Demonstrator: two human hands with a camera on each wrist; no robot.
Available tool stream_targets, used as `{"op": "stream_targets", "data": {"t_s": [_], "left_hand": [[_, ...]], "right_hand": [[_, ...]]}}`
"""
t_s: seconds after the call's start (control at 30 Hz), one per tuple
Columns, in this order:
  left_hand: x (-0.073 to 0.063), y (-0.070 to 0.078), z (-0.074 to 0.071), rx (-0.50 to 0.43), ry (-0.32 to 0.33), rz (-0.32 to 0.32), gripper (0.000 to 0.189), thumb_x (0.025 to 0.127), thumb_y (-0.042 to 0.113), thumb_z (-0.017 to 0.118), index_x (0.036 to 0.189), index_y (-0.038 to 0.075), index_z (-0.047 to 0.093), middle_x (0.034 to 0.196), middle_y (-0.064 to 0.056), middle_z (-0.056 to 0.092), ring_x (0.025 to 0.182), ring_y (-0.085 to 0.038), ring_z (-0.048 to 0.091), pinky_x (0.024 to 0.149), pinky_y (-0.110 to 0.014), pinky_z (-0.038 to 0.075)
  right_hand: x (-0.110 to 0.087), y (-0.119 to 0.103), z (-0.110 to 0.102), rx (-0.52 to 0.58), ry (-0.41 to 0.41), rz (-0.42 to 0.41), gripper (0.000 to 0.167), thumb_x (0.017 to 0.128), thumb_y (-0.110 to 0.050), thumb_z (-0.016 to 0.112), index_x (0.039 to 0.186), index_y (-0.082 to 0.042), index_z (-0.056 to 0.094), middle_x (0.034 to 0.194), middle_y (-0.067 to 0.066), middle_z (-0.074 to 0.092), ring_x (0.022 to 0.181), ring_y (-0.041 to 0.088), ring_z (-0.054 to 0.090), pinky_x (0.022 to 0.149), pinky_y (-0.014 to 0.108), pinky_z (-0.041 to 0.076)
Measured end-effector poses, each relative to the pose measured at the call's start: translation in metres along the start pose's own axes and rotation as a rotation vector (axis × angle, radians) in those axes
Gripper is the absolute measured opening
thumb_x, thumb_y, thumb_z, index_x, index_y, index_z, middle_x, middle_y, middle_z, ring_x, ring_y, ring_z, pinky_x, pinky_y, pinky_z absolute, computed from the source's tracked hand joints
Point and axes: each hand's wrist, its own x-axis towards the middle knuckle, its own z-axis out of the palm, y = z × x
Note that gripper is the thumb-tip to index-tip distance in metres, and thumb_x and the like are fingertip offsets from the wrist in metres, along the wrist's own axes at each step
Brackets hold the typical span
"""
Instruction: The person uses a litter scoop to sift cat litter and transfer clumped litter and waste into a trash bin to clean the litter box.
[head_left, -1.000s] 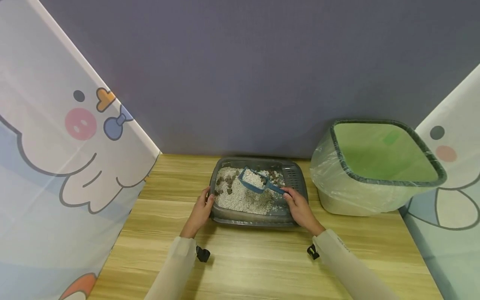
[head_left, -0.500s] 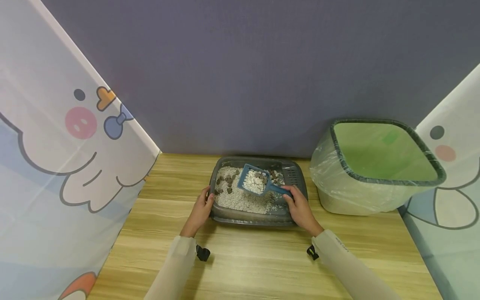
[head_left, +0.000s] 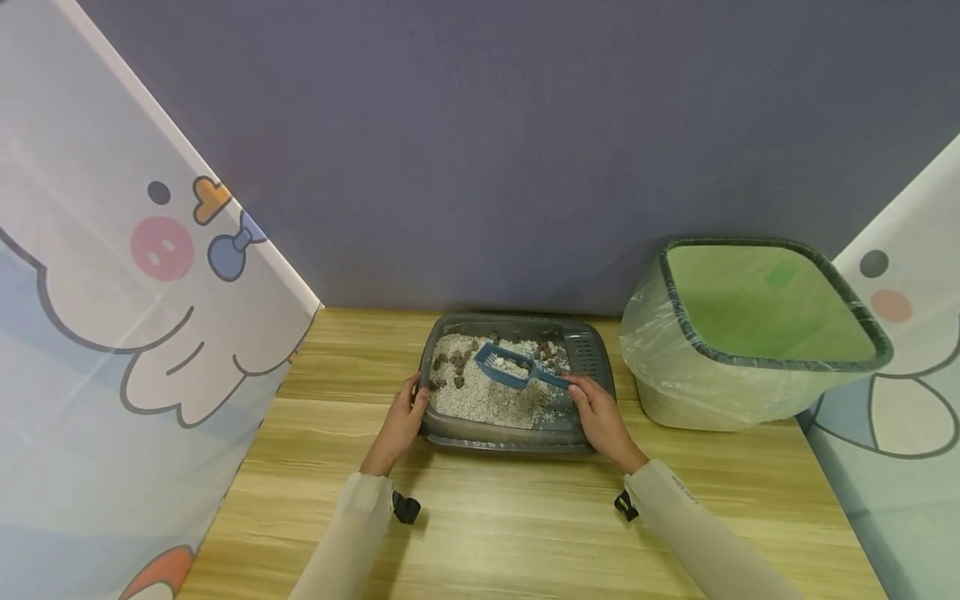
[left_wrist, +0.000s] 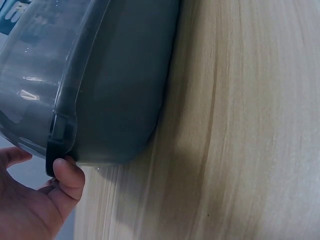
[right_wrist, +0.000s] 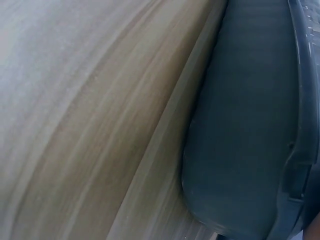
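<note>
A grey litter tray (head_left: 450, 433) sits on the wooden table, filled with pale litter (head_left: 487, 396) and several dark brown lumps (head_left: 447, 365). My right hand (head_left: 596, 412) grips the handle of a blue slotted scoop (head_left: 504, 367), whose head lies low over the litter near the tray's middle. My left hand (head_left: 405, 412) holds the tray's left rim, thumb over the edge. In the left wrist view the thumb (left_wrist: 67, 175) presses the tray's rim (left_wrist: 60, 135). The right wrist view shows only the tray's outer wall (right_wrist: 250, 125) and the table.
A green bin (head_left: 750, 333) lined with a clear plastic bag stands at the right, just beyond the tray. Cartoon-printed screens (head_left: 127, 292) close in both sides and a grey wall stands behind. Bare wooden tabletop (head_left: 510, 525) lies in front of the tray.
The scoop was raised and tilted with a load of litter; now it is lower and flatter over the tray, nearly empty of litter. My left hand has stayed on the rim.
</note>
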Motion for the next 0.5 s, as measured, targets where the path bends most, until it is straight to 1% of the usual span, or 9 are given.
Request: {"op": "stream_targets", "data": {"t_s": [0.03,0.13,0.27,0.37,0.5], "left_hand": [[-0.0001,0.0,0.0,0.001,0.0,-0.003,0.054,0.104,0.039,0.034,0.149,0.011,0.026,0.118,-0.021,0.048,0.094,-0.028,0.054,0.071,-0.041,0.046],[-0.0009,0.0,0.0003,0.005,0.0,-0.002,0.054,0.104,0.039,0.034,0.149,0.011,0.026,0.118,-0.022,0.048,0.095,-0.029,0.054,0.072,-0.042,0.046],[-0.0012,-0.0001,0.0006,0.006,0.0,-0.003,0.055,0.103,0.039,0.034,0.149,0.01,0.025,0.12,-0.022,0.047,0.098,-0.029,0.054,0.075,-0.045,0.045],[-0.0006,-0.0002,0.0007,0.003,0.002,-0.006,0.054,0.103,0.04,0.034,0.149,0.011,0.026,0.12,-0.021,0.047,0.098,-0.03,0.053,0.076,-0.045,0.045],[-0.0002,0.0001,0.0009,0.004,0.006,-0.001,0.054,0.103,0.039,0.034,0.148,0.011,0.027,0.12,-0.021,0.047,0.099,-0.03,0.053,0.076,-0.045,0.045]], "right_hand": [[-0.0002,0.0003,0.0001,-0.004,0.001,-0.01,0.028,0.101,-0.013,0.046,0.12,0.001,0.061,0.098,0.007,0.062,0.072,0.015,0.05,0.068,0.038,0.04],[-0.0007,0.001,0.0005,-0.013,0.004,-0.028,0.025,0.099,-0.011,0.05,0.12,-0.002,0.061,0.091,0.004,0.058,0.064,0.012,0.045,0.063,0.033,0.039],[-0.0012,0.001,0.0015,-0.032,0.023,-0.057,0.024,0.096,-0.009,0.055,0.12,-0.005,0.061,0.087,-0.002,0.052,0.058,0.01,0.038,0.057,0.029,0.036],[-0.0016,0.0011,0.0025,-0.05,0.047,-0.085,0.025,0.096,-0.009,0.055,0.12,-0.006,0.06,0.088,-0.003,0.051,0.059,0.009,0.037,0.056,0.027,0.035],[-0.0019,0.0011,0.0032,-0.057,0.072,-0.085,0.025,0.096,-0.01,0.055,0.121,-0.009,0.06,0.089,-0.002,0.052,0.061,0.01,0.038,0.057,0.028,0.035]]}}
